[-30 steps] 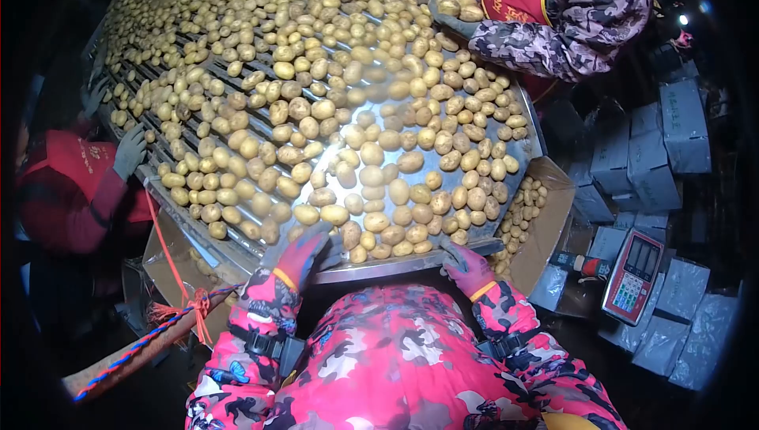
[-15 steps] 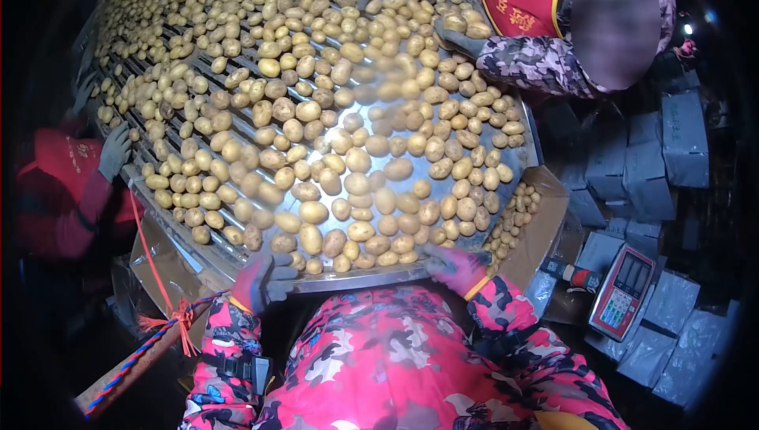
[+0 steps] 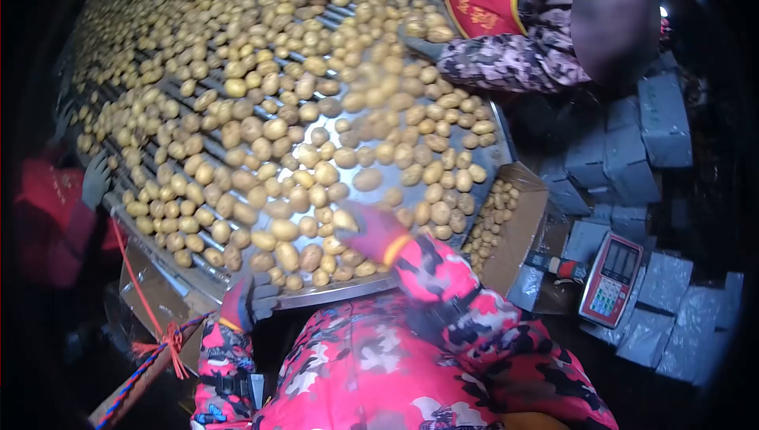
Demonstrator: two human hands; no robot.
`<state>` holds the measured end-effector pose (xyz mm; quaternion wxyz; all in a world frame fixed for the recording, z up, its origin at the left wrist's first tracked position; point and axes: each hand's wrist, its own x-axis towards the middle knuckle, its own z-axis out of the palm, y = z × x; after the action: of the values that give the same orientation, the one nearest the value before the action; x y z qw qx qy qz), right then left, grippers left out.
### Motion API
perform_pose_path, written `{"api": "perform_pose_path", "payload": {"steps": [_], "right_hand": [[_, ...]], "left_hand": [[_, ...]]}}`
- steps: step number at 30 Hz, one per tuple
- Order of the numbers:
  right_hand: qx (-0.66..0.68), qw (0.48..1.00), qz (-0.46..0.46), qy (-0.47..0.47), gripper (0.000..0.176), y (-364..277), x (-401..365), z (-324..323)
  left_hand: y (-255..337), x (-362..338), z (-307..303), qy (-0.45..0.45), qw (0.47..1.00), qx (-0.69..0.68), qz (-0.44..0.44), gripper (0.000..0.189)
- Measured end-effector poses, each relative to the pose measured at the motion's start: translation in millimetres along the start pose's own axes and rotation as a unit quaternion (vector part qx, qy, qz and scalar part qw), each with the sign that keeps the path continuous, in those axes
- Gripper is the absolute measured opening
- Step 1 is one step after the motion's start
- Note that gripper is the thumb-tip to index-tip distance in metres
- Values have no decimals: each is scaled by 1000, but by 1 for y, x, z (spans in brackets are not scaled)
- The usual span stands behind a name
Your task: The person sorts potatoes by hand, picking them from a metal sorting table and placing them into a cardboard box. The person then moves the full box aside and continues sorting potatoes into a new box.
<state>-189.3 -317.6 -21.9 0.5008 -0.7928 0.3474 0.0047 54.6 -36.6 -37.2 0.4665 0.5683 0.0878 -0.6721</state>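
Note:
Many yellow-brown potatoes (image 3: 286,256) cover a metal sorting table (image 3: 324,296) in front of me. My right hand (image 3: 373,234), in a pink and grey glove, reaches across the near potatoes. Between its thumb and fingers is a pale potato (image 3: 344,220); motion blurs this hand a little. At the table's near rim, my left hand (image 3: 250,302), gloved alike, rests with its fingers apart and holds nothing. The nearest potatoes lie just beyond its fingertips.
A co-worker's gloved hand (image 3: 422,45) lies among potatoes at the far right; another person's glove (image 3: 96,181) is at the left edge. A cardboard box (image 3: 518,228) with potatoes stands right of the table, near a red scale display (image 3: 612,280) and grey boxes (image 3: 632,161).
My right hand has left the rim and moved left and inward over the potatoes, onto one. My left hand stays at the rim. The whole view has shifted slightly.

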Motion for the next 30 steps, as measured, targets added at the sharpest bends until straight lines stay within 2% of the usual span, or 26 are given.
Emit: {"api": "perform_pose_path", "payload": {"steps": [1, 2, 4, 7, 8, 10, 12, 13, 14, 15, 16, 17, 18, 19, 20, 21, 22, 24, 26, 27, 28, 29, 30], "right_hand": [[151, 987, -51, 12, 62, 8, -16, 7], [272, 962, -37, 8, 59, 11, -36, 12], [505, 863, -15, 4, 52, 18, -75, 14], [467, 856, 169, -146, 58, 34, -114, -4], [496, 830, 198, -161, 62, 50, -123, 3], [549, 775, 252, -189, 69, 90, -131, 19], [669, 718, 185, -49, 69, 40, -133, 4], [718, 679, 150, 20, 69, 14, -135, -8], [741, 662, 106, -46, 67, 3, -139, -19], [760, 638, 61, -111, 66, -7, -145, -28], [772, 611, 13, -174, 64, -9, -150, -32], [739, 656, 51, -146, 64, -1, -156, -25], [701, 697, 91, -120, 64, 15, -163, -9], [658, 736, 129, -97, 64, 29, -168, 2], [610, 769, 174, -84, 60, 41, -174, 6], [592, 782, 181, -69, 57, 48, -179, 2], [573, 795, 190, -54, 53, 55, -185, -4], [542, 810, 223, 17, 46, 67, -194, -14], [503, 822, 241, 113, 41, 84, -198, -25], [488, 824, 247, 149, 43, 106, -199, -23], [488, 825, 221, 180, 42, 113, -196, -25], [487, 825, 195, 211, 42, 118, -192, -28], [483, 826, 207, 207, 43, 116, -188, -32]], "left_hand": [[0, 3, -1, -8, 1000, -5, -2, 58], [0, 3, -3, -12, 1000, -10, -4, 58], [3, 2, -1, -20, 1000, -15, -13, 58], [16, 0, 21, -42, 997, 61, -33, 57], [22, 2, 34, -75, 992, 79, -59, 55], [28, 7, 80, -63, 987, 129, -67, 51], [26, 21, 105, -51, 987, 133, -71, 44], [30, 26, 113, -114, 933, 334, 73, 44], [34, 32, 120, -170, 815, 511, 213, 43], [38, 35, 126, -217, 643, 653, 336, 43], [43, 38, 135, -213, 773, 551, 231, 39], [45, 40, 147, -198, 874, 427, 117, 35], [47, 40, 156, -172, 943, 285, -2, 33], [48, 41, 159, -138, 975, 129, -118, 31], [39, 67, 137, -168, 967, 178, -71, 42], [40, 72, 133, -217, 925, 305, 61, 47], [43, 74, 135, -225, 856, 418, 204, 54], [51, 67, 147, -180, 939, 239, 172, 55], [54, 58, 137, -129, 934, 163, 291, 58], [49, 56, 120, -79, 939, 64, 329, 57], [48, 50, 105, 5, 906, 185, 381, 55], [49, 40, 90, 89, 850, 301, 423, 53], [50, 31, 75, 172, 773, 410, 453, 51]]}}
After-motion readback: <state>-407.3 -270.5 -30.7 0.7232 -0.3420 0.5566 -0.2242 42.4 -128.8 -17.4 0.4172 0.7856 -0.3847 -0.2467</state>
